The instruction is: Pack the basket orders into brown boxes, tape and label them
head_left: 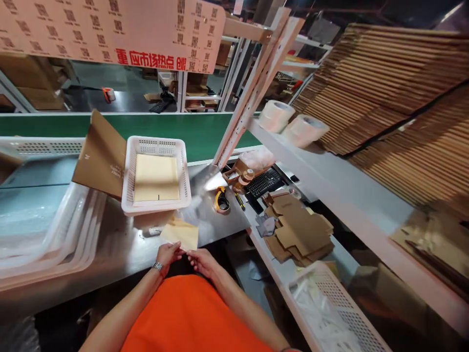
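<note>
envelope [180, 234], pale yellow and flat, sits at the near edge of the steel tabletop [120, 249], just short of my orange shirt. going largest to smallest: stacked white trays [47, 230] on my left, a brown cardboard flap [100, 156] leaning on the white basket [156, 144] with a yellow sheet inside, then a tape cutter [221, 200]. my left hand [167, 253] has its grip pinching the envelope's lower edge; my right hand [203, 261] pinches the same edge just beside it.
</note>
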Demonstrator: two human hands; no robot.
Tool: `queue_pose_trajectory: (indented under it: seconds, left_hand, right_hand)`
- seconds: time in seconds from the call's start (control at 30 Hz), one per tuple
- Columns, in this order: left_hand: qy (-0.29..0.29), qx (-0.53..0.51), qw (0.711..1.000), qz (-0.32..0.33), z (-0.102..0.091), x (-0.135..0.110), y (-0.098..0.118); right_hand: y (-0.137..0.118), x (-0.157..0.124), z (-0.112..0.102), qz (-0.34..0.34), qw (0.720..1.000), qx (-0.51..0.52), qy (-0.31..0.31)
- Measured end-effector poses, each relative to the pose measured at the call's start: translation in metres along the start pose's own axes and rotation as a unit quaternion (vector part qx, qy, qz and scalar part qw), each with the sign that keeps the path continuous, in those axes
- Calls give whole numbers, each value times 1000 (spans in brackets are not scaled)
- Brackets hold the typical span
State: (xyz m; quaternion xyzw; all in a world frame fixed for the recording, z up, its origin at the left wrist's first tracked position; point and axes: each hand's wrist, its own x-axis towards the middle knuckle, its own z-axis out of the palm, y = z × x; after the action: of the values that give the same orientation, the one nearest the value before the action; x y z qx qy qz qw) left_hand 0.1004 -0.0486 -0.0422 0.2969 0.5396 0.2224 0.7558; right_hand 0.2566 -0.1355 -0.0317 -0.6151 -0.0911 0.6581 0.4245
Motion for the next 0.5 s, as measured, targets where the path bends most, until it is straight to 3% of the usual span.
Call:
queue_pose_trajectory:
  seconds: [0.23,0.3,0.37,0.43,0.5]
  left_hand:
    - [40,34,998,40,-2,2,-4]
    - [48,50,996,64,-3,2,-2]
    - [56,70,992,89,-3,0,1]
    - [67,96,987,114,-2,-3,4]
    - [76,126,980,136,-1,-6,8]
  right_hand:
    - [4,-12,-12,-37,997,-54,47]
    - [3,-20,-14,-99,986,-95,96]
    - [-2,-29,-12,-225,945,-196,132]
    - [-8,-36,-6,-342,875,-322,115]
    - [-15,-38,0,-379,830,-402,70]
